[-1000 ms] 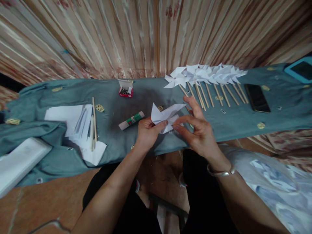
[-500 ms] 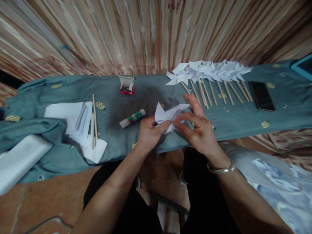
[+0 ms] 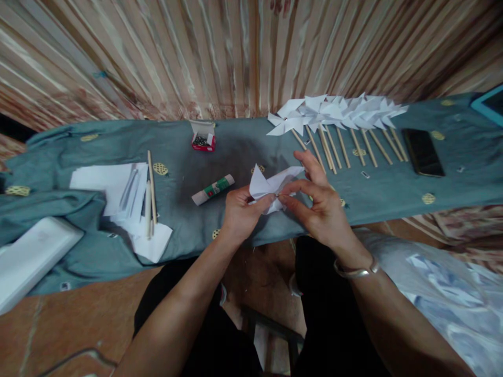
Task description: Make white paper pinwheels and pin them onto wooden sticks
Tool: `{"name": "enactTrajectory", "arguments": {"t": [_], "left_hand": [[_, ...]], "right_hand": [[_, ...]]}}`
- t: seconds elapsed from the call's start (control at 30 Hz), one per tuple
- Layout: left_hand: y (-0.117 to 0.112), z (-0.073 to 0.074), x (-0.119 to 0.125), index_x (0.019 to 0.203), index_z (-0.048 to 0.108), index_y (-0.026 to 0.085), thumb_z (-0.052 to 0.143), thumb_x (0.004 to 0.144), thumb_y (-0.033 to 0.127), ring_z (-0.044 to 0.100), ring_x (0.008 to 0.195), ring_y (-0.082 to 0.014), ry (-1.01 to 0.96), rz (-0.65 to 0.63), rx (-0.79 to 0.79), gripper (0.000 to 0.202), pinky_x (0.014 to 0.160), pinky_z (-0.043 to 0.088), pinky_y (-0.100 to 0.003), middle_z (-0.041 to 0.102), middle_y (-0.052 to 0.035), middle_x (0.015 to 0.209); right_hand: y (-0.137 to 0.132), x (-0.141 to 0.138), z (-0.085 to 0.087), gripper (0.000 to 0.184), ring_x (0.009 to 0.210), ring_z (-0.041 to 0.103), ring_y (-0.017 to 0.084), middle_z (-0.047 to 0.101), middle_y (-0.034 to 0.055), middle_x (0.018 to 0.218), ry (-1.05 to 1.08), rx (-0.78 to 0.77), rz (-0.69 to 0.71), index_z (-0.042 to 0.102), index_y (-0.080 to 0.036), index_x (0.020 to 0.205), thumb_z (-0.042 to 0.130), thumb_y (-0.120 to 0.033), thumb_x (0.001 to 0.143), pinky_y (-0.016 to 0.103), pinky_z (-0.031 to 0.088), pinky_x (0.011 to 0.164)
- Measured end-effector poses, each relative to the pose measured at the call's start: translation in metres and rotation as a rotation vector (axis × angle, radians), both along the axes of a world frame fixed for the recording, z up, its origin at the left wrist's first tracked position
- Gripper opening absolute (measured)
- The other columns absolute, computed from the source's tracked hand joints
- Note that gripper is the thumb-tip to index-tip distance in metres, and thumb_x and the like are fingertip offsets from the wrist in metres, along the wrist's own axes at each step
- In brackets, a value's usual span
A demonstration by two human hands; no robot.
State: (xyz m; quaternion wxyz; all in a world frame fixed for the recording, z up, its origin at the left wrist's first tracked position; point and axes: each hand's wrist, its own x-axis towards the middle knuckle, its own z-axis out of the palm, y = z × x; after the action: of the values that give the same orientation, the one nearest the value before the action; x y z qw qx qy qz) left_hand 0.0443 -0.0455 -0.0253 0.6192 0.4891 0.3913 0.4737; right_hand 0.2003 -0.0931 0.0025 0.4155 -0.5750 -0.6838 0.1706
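Observation:
A folded white paper pinwheel sits between both hands, just above the teal cloth. My left hand is closed, pinching its lower left part with thumb and fingers. My right hand pinches the centre of the paper from the right, thumb against forefinger, the other fingers raised. A row of finished white pinwheels on wooden sticks lies behind my right hand.
A glue stick lies left of my hands. A small red box of pins stands open behind it. White paper sheets and two sticks lie at the left. A black phone lies at the right, a white box at the near left.
My hands and the paper have hardly moved; my right fingers have closed in a little on the paper's centre. The view has shifted slightly.

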Motion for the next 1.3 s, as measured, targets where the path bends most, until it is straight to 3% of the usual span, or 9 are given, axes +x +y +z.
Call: {"name": "enactTrajectory", "arguments": {"t": [0.27, 0.53, 1.1, 1.3], "left_hand": [[0.000, -0.002, 0.000, 0.070, 0.075, 0.017, 0.076, 0.061, 0.025, 0.063, 0.063, -0.0154, 0.044, 0.022, 0.004, 0.012, 0.060, 0.050, -0.026, 0.073, -0.0006, 0.068], [0.000, 0.006, -0.002, 0.077, 0.077, 0.016, 0.075, 0.059, 0.025, 0.065, 0.066, -0.0177, 0.086, 0.010, -0.020, 0.020, 0.068, 0.051, -0.028, 0.075, -0.0023, 0.075], [-0.006, 0.005, -0.005, 0.069, 0.075, 0.014, 0.082, 0.056, 0.032, 0.059, 0.058, -0.0139, 0.072, -0.067, -0.054, 0.023, 0.060, 0.047, -0.025, 0.070, -0.0010, 0.064], [-0.008, 0.007, -0.003, 0.076, 0.076, 0.015, 0.082, 0.056, 0.034, 0.061, 0.062, -0.0142, 0.065, -0.087, -0.100, 0.028, 0.063, 0.049, -0.026, 0.074, -0.0019, 0.072]], "right_hand": [[0.000, -0.001, 0.004, 0.008, 0.147, 0.018, 0.027, 0.036, 0.0006, 0.154, -0.017, -0.033, 0.001, 0.066, -0.023, 0.082, 0.062, -0.030, 0.085, 0.051, 0.022, 0.117], [-0.001, -0.003, 0.008, 0.008, 0.147, 0.017, 0.025, 0.034, 0.0047, 0.155, 0.012, -0.086, 0.019, 0.064, -0.021, 0.081, 0.061, -0.028, 0.086, 0.050, 0.016, 0.119], [-0.009, -0.002, 0.007, 0.006, 0.147, 0.020, 0.023, 0.041, 0.0109, 0.149, 0.037, -0.107, -0.005, 0.064, -0.020, 0.079, 0.064, -0.025, 0.083, 0.047, 0.018, 0.118], [-0.012, -0.003, 0.005, 0.006, 0.146, 0.022, 0.025, 0.040, 0.0096, 0.150, 0.098, -0.118, -0.047, 0.063, -0.021, 0.079, 0.064, -0.026, 0.082, 0.049, 0.018, 0.118]]}}
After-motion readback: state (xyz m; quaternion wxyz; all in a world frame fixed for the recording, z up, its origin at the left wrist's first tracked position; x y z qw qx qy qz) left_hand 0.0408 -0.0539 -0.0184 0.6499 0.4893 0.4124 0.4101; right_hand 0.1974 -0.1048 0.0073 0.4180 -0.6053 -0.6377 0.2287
